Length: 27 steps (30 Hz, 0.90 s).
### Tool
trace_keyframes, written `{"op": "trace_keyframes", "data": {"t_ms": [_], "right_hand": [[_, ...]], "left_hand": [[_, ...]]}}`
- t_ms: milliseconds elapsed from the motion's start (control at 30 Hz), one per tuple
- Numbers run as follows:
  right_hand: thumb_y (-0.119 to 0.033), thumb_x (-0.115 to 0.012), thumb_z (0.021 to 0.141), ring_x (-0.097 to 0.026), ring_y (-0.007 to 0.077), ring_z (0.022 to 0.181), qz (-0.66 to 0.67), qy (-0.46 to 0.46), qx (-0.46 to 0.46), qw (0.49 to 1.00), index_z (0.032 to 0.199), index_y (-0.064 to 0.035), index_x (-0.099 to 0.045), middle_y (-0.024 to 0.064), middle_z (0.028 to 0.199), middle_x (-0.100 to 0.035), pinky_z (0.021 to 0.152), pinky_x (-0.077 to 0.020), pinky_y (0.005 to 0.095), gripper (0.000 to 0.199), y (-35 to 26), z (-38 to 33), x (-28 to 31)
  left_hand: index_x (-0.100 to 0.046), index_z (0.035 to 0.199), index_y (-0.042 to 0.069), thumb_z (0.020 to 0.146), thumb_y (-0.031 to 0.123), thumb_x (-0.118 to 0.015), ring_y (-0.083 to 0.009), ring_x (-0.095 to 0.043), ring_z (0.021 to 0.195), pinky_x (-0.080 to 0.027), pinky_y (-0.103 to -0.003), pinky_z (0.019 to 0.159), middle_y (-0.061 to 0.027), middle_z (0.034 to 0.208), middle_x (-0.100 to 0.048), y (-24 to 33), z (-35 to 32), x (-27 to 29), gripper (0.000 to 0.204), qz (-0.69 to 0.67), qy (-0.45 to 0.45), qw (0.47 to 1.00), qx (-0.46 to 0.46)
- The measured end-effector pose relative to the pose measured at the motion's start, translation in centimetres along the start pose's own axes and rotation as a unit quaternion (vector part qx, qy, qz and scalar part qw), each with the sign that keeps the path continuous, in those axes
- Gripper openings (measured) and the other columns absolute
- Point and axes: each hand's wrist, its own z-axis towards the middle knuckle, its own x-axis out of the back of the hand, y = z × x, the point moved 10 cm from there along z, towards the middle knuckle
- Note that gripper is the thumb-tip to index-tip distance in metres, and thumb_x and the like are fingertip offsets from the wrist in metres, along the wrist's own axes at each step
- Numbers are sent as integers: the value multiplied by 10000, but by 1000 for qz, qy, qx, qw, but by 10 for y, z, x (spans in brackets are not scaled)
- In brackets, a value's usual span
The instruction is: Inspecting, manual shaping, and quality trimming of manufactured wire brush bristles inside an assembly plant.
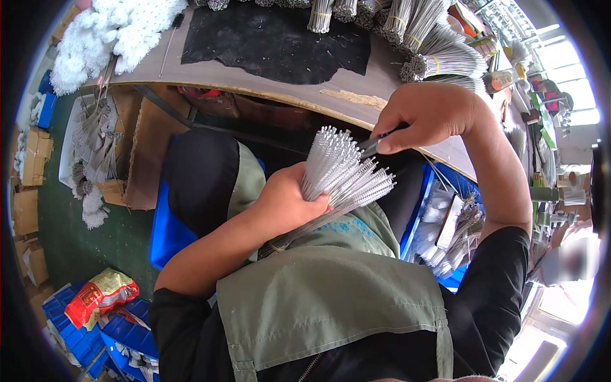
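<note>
below cluttered workbench [267, 79]: left hand [286, 200] clamped round light, springy bundle of wire brushes [340, 175] at stems, right hand [426, 118] pinching probably one stiff brush stem.

Left hand [286, 197] at frame centre, gripped bundle of wire brushes [340, 172], heads fanned up-right. Right hand [429, 114] up-right of bundle, pinched thin tool [375, 145] touching brush heads. Workbench [254, 76] ran across top of frame; mat [273, 38] lay on it, tied brush bundles [433, 51] at upper right, fluffy pile [108, 32] upper left. Bin [445, 235] sat right of lap, under bench edge. Crates [95, 337] at lower left, bag [102, 293] on them.
</note>
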Motion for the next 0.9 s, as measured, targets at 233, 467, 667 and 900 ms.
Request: {"op": "trace_keyframes", "data": {"t_ms": [233,467,667,900], "right_hand": [[-357,-565,842,-542,247,568,-61,-116,-21,991,835,-18,-660,128,652,-608,548,-413,345,352,-17,5,-23],[-335,-531,858,-514,239,533,-60,-128,-1,990,750,-19,-637,117,588,-566,528,-385,350,351,-25,7,-34],[-321,-534,857,-522,223,536,-52,-125,-5,991,765,-26,-649,117,596,-576,532,-392,348,330,-24,6,-37],[-306,-541,847,-542,227,565,-48,-112,6,993,793,-27,-656,109,635,-603,552,-408,346,306,-24,4,-35]], "left_hand": [[-560,877,0,756,31,-616,-118,-627,724,-514,-279,674,-68,789,-628,3,-3,-5,137,59,-18,998,-27],[-577,965,-13,747,79,-631,-128,-639,735,-501,-280,694,-90,823,-653,0,-5,-6,243,88,-21,996,-22],[-576,968,-12,752,70,-622,-124,-637,731,-503,-275,692,-83,821,-651,3,-4,-8,236,97,-22,995,-25],[-574,953,-10,766,54,-610,-115,-629,714,-504,-265,674,-68,804,-641,1,-4,-9,201,81,-27,996,-25]]}}
